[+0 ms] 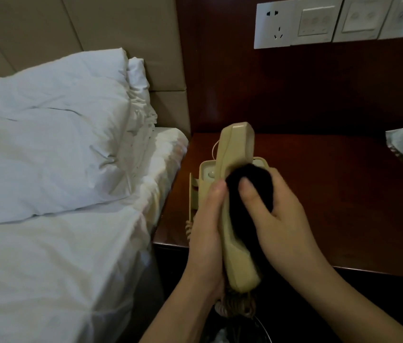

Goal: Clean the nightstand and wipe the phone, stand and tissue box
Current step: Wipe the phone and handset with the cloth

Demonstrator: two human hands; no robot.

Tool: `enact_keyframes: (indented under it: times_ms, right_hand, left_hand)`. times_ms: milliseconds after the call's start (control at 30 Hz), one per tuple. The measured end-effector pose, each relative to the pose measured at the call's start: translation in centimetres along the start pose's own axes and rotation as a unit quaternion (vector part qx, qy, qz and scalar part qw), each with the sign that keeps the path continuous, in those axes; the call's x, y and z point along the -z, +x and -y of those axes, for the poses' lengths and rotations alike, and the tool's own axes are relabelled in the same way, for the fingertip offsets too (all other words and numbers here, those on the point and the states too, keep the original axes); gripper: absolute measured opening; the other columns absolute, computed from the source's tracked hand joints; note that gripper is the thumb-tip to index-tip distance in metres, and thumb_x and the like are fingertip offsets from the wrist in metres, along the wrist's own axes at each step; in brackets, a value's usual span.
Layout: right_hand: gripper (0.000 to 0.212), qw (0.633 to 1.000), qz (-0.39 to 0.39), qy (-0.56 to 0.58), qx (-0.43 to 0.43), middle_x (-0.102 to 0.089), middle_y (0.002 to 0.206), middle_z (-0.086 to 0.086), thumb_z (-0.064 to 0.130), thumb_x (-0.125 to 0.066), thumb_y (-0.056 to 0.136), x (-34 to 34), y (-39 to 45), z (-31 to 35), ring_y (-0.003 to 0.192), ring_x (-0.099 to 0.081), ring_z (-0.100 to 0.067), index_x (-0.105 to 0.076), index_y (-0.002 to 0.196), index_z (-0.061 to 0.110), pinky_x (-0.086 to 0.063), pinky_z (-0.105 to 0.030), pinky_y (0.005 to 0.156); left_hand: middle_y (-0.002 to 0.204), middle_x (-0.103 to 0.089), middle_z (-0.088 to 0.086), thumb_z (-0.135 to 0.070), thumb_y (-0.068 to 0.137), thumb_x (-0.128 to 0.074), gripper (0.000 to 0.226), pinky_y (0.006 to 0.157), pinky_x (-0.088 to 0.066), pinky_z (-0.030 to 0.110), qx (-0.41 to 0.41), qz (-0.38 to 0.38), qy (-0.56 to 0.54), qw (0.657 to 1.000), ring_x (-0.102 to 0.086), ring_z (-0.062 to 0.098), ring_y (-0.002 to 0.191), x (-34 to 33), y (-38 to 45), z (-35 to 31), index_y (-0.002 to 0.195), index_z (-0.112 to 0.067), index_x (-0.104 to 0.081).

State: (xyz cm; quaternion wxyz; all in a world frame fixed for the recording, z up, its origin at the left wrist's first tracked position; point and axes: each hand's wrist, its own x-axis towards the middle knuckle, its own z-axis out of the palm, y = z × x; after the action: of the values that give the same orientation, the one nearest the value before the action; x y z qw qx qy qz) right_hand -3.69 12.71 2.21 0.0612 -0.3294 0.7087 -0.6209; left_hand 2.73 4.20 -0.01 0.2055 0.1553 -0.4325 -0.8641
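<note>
Wiping the handset (236,194) — gripped in left hand (205,226), dark cloth (249,189) pinched in right hand (277,214). Still to do, probably: phone base (206,174) near nightstand (331,194) left edge — tissue box too.

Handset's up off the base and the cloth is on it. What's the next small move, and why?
Probably slide the dark cloth down the handset toward its lower end. The right hand presses the cloth only around the middle, while the left hand grips the handset's side, steadying it above the phone base.

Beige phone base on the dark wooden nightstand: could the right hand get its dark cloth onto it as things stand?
Probably yes. The beige phone base lies just beyond the right hand, which presses the dark cloth on the lifted beige handset. That handset, gripped by the left hand, overhangs part of it.
</note>
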Motion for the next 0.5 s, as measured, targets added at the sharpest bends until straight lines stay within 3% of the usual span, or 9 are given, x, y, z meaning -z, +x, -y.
enact_keyframes:
  times_ms: [67, 167, 233, 367, 500]
  right_hand:
    - [0.021, 0.998, -0.010, -0.068, 0.014, -0.065, 0.103, 0.023, 0.054, -0.048, 0.095, 0.1, -0.3, -0.2, 0.095, -0.063, 0.004, -0.054, 0.114, 0.045, -0.056, -0.034, 0.080]
    - [0.025, 0.978, 0.077, -0.188, 0.040, -0.063, 0.100, 0.029, 0.059, -0.044, 0.092, 0.4, -2.2, -0.2, 0.091, -0.061, 0.007, -0.053, 0.113, 0.049, -0.054, -0.027, 0.074]
    - [0.022, 0.977, 0.091, -0.190, 0.033, -0.064, 0.096, 0.028, 0.060, -0.046, 0.091, 0.5, -1.6, -0.2, 0.086, -0.062, 0.006, -0.053, 0.109, 0.049, -0.055, -0.029, 0.071]
    - [0.019, 0.994, 0.029, -0.109, -0.012, -0.067, 0.095, 0.022, 0.056, -0.048, 0.093, 0.7, 0.4, -0.1, 0.086, -0.065, 0.003, -0.057, 0.106, 0.046, -0.057, -0.037, 0.075]
    - [0.015, 0.961, 0.173, -0.213, 0.034, -0.064, 0.095, 0.027, 0.052, -0.052, 0.091, 1.3, -1.9, 0.5, 0.086, -0.062, 0.006, -0.056, 0.105, 0.049, -0.054, -0.029, 0.070]
  left_hand:
    - [0.120, -0.076, 0.010, -0.044, 0.097, -0.049, 0.044, 0.089, -0.061, 0.033, 0.006, 0.003, 0.014, 1.000, -0.073, 0.022, 0.113, 0.1, -0.1, 0.3, 0.121, -0.017, -0.074]
    - [0.122, -0.075, 0.013, -0.051, 0.097, -0.050, 0.050, 0.093, -0.058, 0.038, 0.006, -0.019, 0.039, 0.999, -0.072, 0.025, 0.114, 0.8, 0.0, 0.0, 0.122, -0.015, -0.075]
    - [0.123, -0.074, 0.012, -0.052, 0.093, -0.053, 0.053, 0.098, -0.054, 0.041, 0.000, -0.027, 0.056, 0.998, -0.071, 0.025, 0.116, 0.8, 0.0, -0.1, 0.125, -0.015, -0.073]
    - [0.124, -0.074, 0.009, -0.047, 0.091, -0.053, 0.053, 0.101, -0.054, 0.041, -0.023, -0.031, 0.081, 0.996, -0.070, 0.023, 0.117, -0.1, 0.2, -0.1, 0.131, -0.016, -0.068]
    - [0.116, -0.077, 0.006, -0.044, 0.102, -0.049, 0.043, 0.097, -0.056, 0.038, -0.027, -0.044, 0.118, 0.992, -0.074, 0.020, 0.110, 0.4, 0.3, -0.4, 0.124, -0.015, -0.073]
